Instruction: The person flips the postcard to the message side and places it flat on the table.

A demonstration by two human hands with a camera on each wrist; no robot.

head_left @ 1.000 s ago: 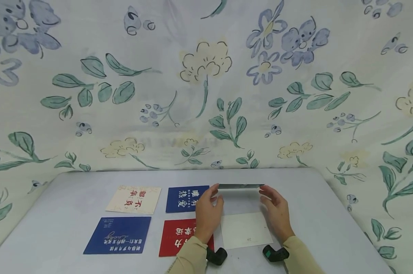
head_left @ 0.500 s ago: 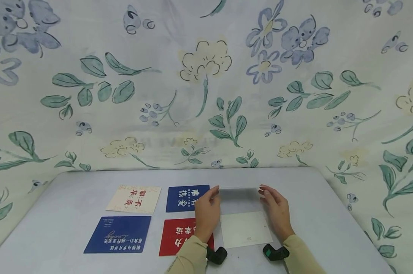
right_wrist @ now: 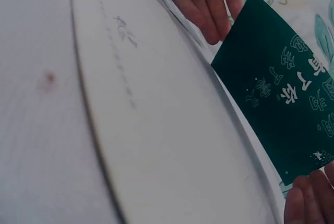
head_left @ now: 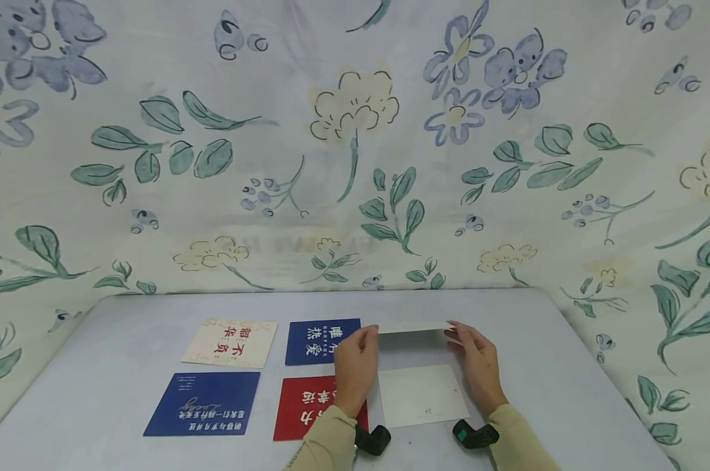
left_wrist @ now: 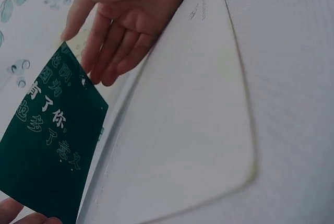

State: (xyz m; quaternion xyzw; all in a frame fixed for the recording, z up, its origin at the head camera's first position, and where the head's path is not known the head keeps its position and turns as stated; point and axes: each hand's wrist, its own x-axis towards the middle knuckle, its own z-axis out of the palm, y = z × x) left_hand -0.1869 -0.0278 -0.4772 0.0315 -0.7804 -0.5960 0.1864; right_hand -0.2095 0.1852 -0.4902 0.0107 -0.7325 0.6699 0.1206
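While a cloth (head_left: 414, 216) printed with blue flowers and green leaves hangs behind the pale surface (head_left: 96, 366), a person's left hand (head_left: 357, 369) and right hand (head_left: 477, 366) pinch opposite ends of a green card (head_left: 414, 328) raised above it, seen from the head view. Nearer the person, an off-white card (head_left: 423, 396) lies flat; to the left rest two blue cards (head_left: 202, 405), a cream card (head_left: 230, 343) with red characters and a red card (head_left: 296, 409), partly hidden.

From the left wrist, the green card shows white and outlined characters, fingers at both ends, the patterned cloth beyond.

From the right wrist, it tilts clear of the surface, where a reddish spot (right_wrist: 49, 78) shows.
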